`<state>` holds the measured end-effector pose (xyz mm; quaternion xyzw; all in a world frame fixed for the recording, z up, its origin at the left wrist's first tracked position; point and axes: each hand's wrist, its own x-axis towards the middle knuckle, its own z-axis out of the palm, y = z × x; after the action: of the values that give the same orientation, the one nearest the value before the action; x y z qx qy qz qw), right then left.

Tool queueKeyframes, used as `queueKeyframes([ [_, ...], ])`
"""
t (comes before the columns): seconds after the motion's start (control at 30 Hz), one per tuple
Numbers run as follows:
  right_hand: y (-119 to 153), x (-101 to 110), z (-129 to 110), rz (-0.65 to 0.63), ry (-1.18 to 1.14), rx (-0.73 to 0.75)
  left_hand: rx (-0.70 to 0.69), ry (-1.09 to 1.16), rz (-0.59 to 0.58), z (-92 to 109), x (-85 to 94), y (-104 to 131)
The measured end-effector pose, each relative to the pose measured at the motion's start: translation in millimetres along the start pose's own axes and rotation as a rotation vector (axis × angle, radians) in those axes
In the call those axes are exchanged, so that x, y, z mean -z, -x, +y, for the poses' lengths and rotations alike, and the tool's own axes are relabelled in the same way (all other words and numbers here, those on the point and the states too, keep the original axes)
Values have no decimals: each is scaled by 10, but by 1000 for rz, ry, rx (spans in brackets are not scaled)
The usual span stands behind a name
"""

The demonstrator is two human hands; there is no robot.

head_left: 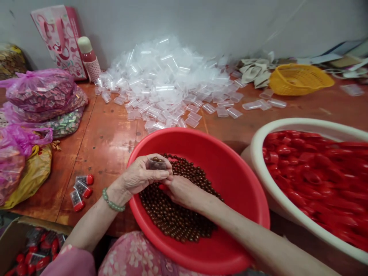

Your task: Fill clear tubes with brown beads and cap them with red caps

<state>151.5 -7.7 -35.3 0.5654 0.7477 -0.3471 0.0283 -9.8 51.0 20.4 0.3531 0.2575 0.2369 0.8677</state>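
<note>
My left hand [138,175], with a green bead bracelet [112,203] at its wrist, is closed around a small clear plastic tube [157,165] with brown beads inside. My right hand [179,190] is closed and touches the left fingertips. A red cap [163,187] shows partly under its fingers; most of it is hidden. Both hands are above a red basin [235,180]. Inside the basin lie many shiny brown beads [184,222], in rows that look strung together.
Loose clear tubes [169,88] are heaped by the wall. A white tub [255,153] of red caps [313,176] stands right. Several filled, capped tubes [82,188] lie left, above a cardboard box [11,237]. Purple bags [43,90], a bottle [90,61] and a yellow basket [301,80] stand farther back.
</note>
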Motion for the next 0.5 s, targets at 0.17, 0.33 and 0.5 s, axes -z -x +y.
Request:
queueKeyframes([
  [0.17,42,76,-60,-1,5,23,-7,-38,10,-1,20,-4],
  [0.33,200,479,-70,354,-369,70,-10,-65,20,-15,35,1],
  [0.5,249,797,-304,658,-639,205,2,-91,-20,-31,43,6],
])
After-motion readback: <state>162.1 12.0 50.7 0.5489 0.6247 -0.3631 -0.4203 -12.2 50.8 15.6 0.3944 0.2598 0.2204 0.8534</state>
